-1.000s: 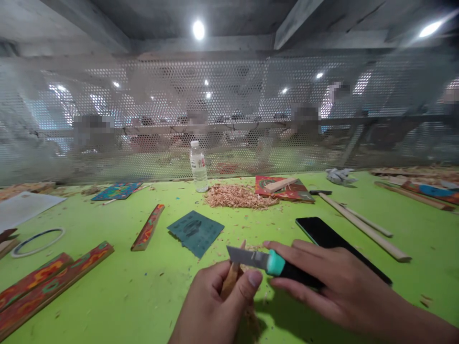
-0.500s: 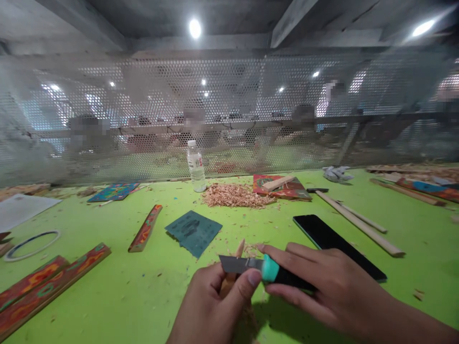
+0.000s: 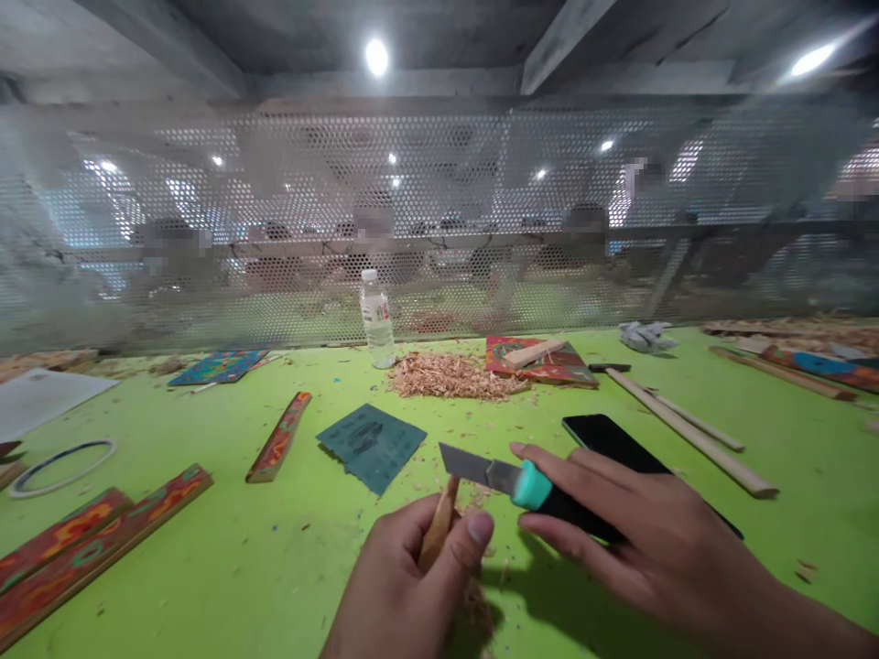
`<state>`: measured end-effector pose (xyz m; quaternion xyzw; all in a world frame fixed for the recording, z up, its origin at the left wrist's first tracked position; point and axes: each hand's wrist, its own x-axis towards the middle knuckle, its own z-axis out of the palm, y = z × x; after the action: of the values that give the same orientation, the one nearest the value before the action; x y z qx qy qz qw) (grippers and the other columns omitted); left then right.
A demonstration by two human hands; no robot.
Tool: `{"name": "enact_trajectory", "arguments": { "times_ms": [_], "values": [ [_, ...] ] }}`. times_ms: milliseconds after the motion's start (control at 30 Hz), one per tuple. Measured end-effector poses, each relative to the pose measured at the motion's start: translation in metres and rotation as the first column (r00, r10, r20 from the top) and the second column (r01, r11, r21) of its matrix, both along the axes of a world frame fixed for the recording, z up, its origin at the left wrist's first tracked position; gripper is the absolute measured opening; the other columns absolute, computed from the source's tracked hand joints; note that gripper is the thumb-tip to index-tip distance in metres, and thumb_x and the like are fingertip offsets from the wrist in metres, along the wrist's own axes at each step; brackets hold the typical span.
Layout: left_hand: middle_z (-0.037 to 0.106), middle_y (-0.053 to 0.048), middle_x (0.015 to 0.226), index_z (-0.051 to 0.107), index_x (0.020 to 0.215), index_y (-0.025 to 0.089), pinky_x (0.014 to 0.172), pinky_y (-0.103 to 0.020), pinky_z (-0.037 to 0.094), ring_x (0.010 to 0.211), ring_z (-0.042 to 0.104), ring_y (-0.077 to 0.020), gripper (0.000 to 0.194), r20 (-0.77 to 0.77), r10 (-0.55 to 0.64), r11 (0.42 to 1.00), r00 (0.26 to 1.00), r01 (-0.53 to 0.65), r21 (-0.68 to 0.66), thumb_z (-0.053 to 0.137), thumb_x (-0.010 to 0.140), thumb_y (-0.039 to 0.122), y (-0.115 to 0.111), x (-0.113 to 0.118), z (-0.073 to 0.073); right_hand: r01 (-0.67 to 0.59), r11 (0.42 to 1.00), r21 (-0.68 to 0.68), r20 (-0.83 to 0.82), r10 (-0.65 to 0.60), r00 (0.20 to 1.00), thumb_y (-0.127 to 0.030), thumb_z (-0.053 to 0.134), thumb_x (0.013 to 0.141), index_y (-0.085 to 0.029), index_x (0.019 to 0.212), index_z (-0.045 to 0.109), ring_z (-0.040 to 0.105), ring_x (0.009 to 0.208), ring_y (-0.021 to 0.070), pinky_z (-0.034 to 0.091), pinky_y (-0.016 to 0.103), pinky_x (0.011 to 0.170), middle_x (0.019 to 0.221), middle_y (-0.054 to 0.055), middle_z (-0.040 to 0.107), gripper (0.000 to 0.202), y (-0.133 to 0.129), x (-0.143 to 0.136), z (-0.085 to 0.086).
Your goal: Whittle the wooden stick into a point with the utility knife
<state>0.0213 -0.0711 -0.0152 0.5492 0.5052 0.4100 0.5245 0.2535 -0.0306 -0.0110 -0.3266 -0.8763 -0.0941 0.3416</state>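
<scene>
My left hand (image 3: 418,572) is closed around a small wooden stick (image 3: 439,526), its narrowed tip pointing up and away from me. In my right hand (image 3: 632,531) is a utility knife (image 3: 532,485) with a black and teal handle, its blade pointing left. The blade crosses just above the tip of the stick; whether they touch I cannot tell. Wood shavings (image 3: 477,604) lie on the green table under my hands. A dark green sheet of sandpaper (image 3: 372,447) rests ahead of my left hand. Part of the stick is hidden inside my fingers.
A black phone (image 3: 611,439) lies beyond my right hand, near a hammer (image 3: 693,435). Behind are a shavings pile (image 3: 453,375), a water bottle (image 3: 377,320) and a perforated metal screen (image 3: 439,210). Painted wooden strips (image 3: 103,558) and a white ring (image 3: 61,469) lie left.
The knife has moved up and away along the stick, from by my left thumb to its tip. My right hand has shifted slightly right; more of the stick shows.
</scene>
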Motion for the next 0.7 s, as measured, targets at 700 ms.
{"name": "enact_trajectory", "arguments": {
  "times_ms": [700],
  "values": [
    [0.047,0.003,0.067,0.060,0.072,0.019,0.061,-0.028,0.033,0.065,0.038,-0.0145,0.059,0.020,0.026,0.997,0.999,-0.025,-0.077,0.068,0.086,0.075,0.001,0.007,0.002,-0.035,0.999,-0.015,0.058,0.036,0.998,-0.043,0.041,0.116,-0.016,0.139,0.062,0.078,0.066,0.0194,0.057,0.031,0.054,0.087,0.006,0.079,0.041,-0.012,-0.012,-0.002]
  ]
}}
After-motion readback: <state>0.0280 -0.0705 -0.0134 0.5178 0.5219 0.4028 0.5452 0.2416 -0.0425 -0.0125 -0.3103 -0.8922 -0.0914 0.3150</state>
